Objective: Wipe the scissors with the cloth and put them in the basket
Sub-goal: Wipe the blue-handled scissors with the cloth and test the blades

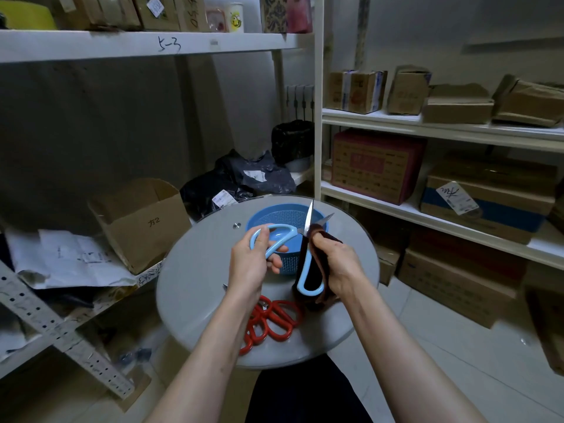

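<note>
Red scissors (pixel 274 323), round table (pixel 198 300), shelves (pixel 427 126) w/ boxes (pixel 375 166)

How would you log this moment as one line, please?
stage: wiping | left hand: grips blue scissors | right hand: holds dark cloth at pivot | basket: behind scissors | red scissors: on table

Red scissors (pixel 274 326) lay partly hidden under left arm (pixel 213 355). Basket (pixel 287 212) front was covered by blue scissors (pixel 306 270) and left hand (pixel 251 259). Dark cloth (pixel 325 239) sat mostly behind right hand (pixel 340 265). Print on boxes (pixel 367 175) was too small to read.
</note>
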